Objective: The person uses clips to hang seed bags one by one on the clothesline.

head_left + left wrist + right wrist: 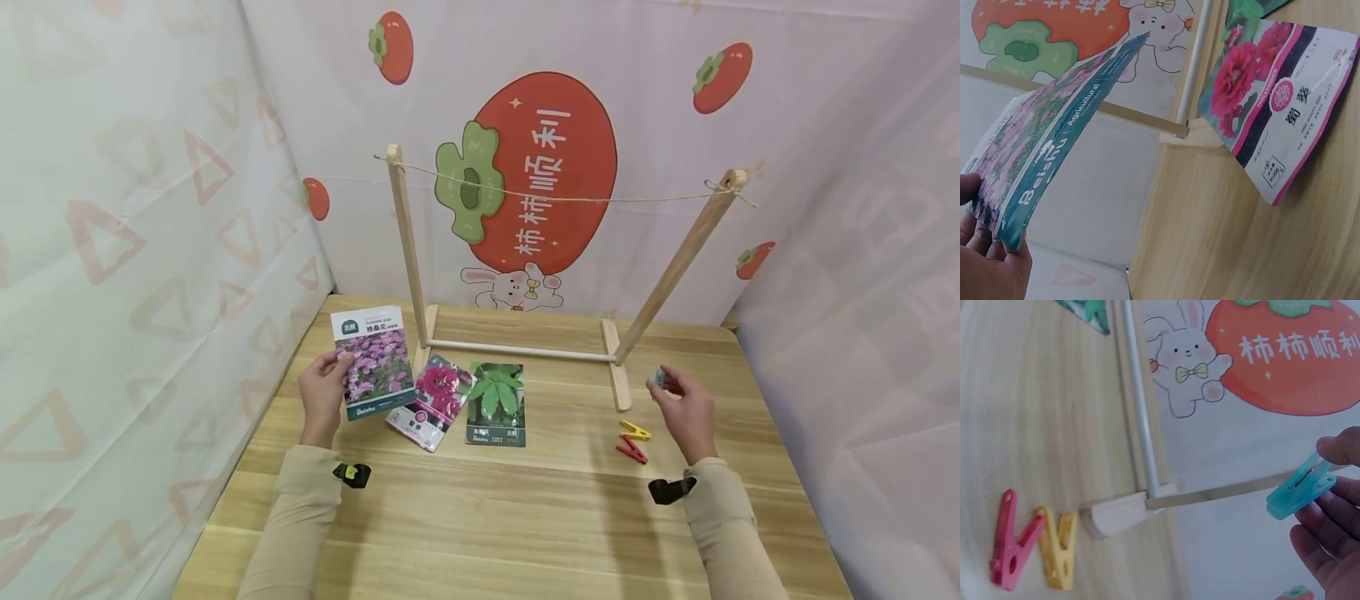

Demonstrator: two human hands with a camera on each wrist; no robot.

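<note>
Frame point(408, 242) of wood, with string point(570, 200) tied across its posts, standing beyond and between both sets of fingers, with red-flower packet point(427, 408) and green-leaf packet point(497, 408) lying right of the left fingers, yellow peg point(1052, 553) and red peg point(1004, 544) close together on the near side of the right fingers. Table point(465, 517) edges outward of the fingers on either side, bare wood between and nearer. Purple-flower packet point(378, 358) raised, tilted, pinched by the left hand point(322, 396), extending right of its fingers; blue peg point(1300, 489) pinched by right hand's point(686, 417) thumb and fingers, projecting left of the fingertips.
</note>
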